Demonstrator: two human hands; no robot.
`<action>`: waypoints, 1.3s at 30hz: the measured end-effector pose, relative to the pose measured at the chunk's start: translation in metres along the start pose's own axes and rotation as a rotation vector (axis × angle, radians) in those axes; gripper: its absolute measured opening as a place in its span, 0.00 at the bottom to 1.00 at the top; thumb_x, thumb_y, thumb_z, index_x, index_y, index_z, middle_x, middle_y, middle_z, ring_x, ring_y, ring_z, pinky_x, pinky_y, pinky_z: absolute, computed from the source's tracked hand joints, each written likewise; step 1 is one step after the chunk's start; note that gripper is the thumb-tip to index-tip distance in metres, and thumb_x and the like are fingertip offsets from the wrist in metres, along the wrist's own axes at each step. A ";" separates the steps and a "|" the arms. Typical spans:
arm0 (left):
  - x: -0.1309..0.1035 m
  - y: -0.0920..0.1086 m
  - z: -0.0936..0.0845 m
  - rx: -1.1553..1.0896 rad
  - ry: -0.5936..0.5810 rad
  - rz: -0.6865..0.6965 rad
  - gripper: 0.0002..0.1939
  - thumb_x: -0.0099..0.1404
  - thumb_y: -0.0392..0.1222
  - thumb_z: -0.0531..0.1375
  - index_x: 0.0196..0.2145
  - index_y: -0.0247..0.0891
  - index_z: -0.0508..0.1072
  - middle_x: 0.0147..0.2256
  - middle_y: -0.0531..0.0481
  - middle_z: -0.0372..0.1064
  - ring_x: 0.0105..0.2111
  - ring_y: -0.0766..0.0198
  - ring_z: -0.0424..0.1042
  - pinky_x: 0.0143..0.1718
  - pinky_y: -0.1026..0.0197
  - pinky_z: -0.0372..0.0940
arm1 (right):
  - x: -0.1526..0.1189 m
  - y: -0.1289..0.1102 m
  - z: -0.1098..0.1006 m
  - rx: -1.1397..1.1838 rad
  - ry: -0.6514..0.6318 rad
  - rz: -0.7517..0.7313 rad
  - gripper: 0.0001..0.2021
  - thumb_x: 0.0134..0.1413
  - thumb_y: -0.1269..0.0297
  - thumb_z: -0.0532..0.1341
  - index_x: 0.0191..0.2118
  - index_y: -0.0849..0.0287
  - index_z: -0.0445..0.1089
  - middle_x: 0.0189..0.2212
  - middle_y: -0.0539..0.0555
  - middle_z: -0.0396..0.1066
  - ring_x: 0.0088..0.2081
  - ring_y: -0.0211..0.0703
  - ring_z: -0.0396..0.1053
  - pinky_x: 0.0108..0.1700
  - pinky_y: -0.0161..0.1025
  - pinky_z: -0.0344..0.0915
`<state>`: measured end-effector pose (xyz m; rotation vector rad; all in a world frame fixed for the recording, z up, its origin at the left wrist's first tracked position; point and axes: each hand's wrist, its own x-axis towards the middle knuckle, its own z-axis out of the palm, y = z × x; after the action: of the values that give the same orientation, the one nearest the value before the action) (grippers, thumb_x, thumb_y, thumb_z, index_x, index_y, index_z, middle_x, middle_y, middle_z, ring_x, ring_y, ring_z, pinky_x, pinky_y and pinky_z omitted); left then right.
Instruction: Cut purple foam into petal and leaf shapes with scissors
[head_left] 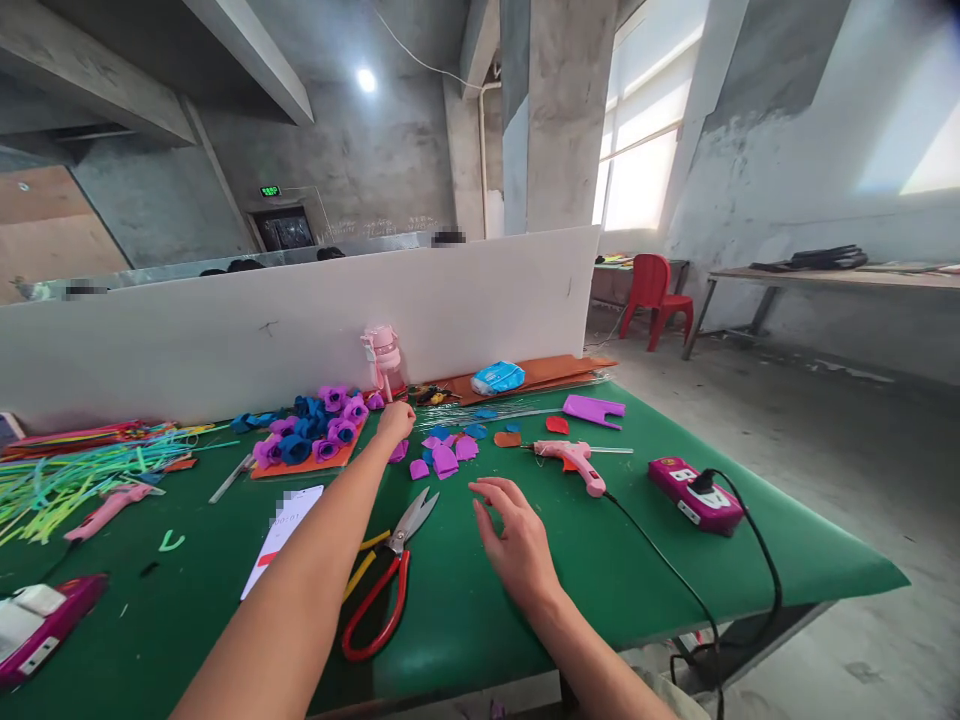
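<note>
My left hand reaches far across the table, its fingers curled closed at the right end of the purple and blue paper flowers. Whatever it grips, if anything, is hidden. My right hand hovers with fingers apart and holds nothing. Ahead of it lie loose purple petals and a few blue ones. Red-handled scissors rest half-open between my arms. A pink glue gun with a clear stick in it lies to the right of my right hand.
A purple power strip with a black cable is at the right. At left are colored strips, another pink glue gun and a phone. A pink bottle and a blue packet stand near the white partition.
</note>
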<state>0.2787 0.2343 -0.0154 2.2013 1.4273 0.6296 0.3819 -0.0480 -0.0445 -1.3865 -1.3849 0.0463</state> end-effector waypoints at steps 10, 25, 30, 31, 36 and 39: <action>-0.007 0.007 0.008 0.568 -0.142 0.184 0.17 0.65 0.44 0.57 0.50 0.35 0.67 0.48 0.43 0.65 0.44 0.58 0.69 0.44 0.51 0.67 | -0.001 0.005 -0.005 0.049 -0.015 0.038 0.12 0.58 0.71 0.53 0.40 0.55 0.73 0.39 0.55 0.72 0.39 0.41 0.72 0.39 0.35 0.68; -0.161 0.036 -0.148 0.688 0.084 0.055 0.09 0.65 0.31 0.50 0.39 0.34 0.69 0.34 0.42 0.71 0.38 0.53 0.73 0.37 0.54 0.64 | 0.001 0.009 0.001 0.374 -0.027 0.316 0.11 0.52 0.59 0.57 0.35 0.58 0.74 0.32 0.57 0.73 0.30 0.44 0.68 0.36 0.41 0.64; -0.265 0.039 -0.095 0.432 -0.211 0.128 0.07 0.62 0.33 0.50 0.32 0.38 0.67 0.21 0.57 0.68 0.17 0.69 0.68 0.21 0.68 0.57 | -0.015 -0.042 0.017 0.826 -0.181 0.584 0.20 0.55 0.50 0.54 0.46 0.58 0.69 0.39 0.59 0.74 0.35 0.45 0.72 0.36 0.43 0.69; -0.285 0.041 -0.082 0.387 -0.263 0.149 0.06 0.62 0.34 0.51 0.31 0.39 0.66 0.21 0.57 0.68 0.18 0.70 0.68 0.21 0.69 0.56 | -0.022 -0.054 0.020 0.999 -0.191 0.672 0.21 0.53 0.50 0.56 0.48 0.57 0.68 0.41 0.59 0.74 0.36 0.45 0.72 0.37 0.42 0.69; -0.334 0.041 -0.060 0.223 -0.416 0.292 0.08 0.65 0.38 0.51 0.30 0.40 0.67 0.25 0.56 0.70 0.25 0.69 0.69 0.25 0.69 0.57 | -0.058 -0.087 0.011 1.200 -0.069 0.833 0.21 0.46 0.51 0.65 0.44 0.59 0.70 0.19 0.45 0.63 0.17 0.28 0.55 0.18 0.27 0.54; -0.319 0.021 -0.074 0.403 -0.214 0.261 0.13 0.69 0.42 0.46 0.36 0.40 0.70 0.36 0.49 0.71 0.37 0.63 0.70 0.36 0.65 0.61 | -0.078 -0.086 -0.005 1.135 -0.229 0.938 0.22 0.46 0.50 0.65 0.43 0.59 0.69 0.14 0.40 0.52 0.14 0.26 0.39 0.14 0.27 0.35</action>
<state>0.1341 -0.0591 0.0126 2.7025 1.2496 0.1827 0.3039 -0.1331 -0.0337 -0.8946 -0.5205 1.4038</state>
